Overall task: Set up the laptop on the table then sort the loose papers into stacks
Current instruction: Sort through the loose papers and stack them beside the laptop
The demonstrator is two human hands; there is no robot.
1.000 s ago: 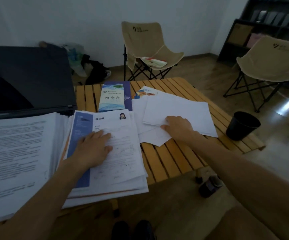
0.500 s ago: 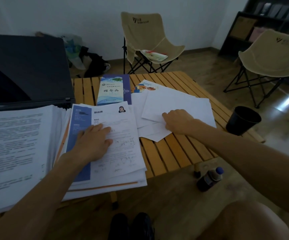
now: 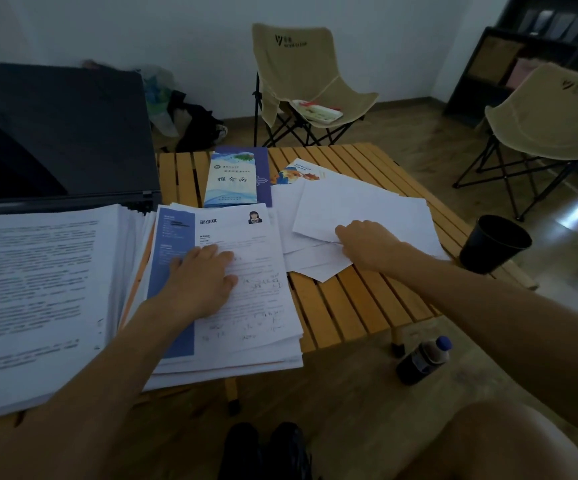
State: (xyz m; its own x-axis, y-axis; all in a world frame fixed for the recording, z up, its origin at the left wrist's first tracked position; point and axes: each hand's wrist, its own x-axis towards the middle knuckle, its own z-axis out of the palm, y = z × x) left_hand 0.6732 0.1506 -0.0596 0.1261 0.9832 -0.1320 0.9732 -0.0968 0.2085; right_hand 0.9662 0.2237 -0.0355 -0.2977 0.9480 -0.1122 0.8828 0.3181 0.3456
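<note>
The black laptop [image 3: 55, 133] stands opened at the far left of the slatted wooden table [image 3: 349, 306]. In front of it lies a thick stack of printed pages [image 3: 38, 289]. Beside that is a stack topped by a blue-banded résumé sheet [image 3: 239, 237], and my left hand [image 3: 201, 275] presses flat on it, fingers spread. To the right, loose white sheets [image 3: 360, 206] overlap in a fan. My right hand [image 3: 367, 242] rests on their near edge, fingers curled and pinching the sheets. A blue brochure [image 3: 232, 178] and a colourful leaflet [image 3: 296, 173] lie behind.
A black cup [image 3: 491, 244] stands at the table's right edge. A dark bottle [image 3: 422, 360] lies on the floor by a table leg. Two beige folding chairs [image 3: 301, 77] [image 3: 550, 116] stand beyond, and a dark shelf [image 3: 540, 46] fills the far right corner.
My right hand has drawn slightly toward me along the loose sheets' edge. The view has tilted down, bringing the bottle and my knee into view. My left hand stays on the résumé stack.
</note>
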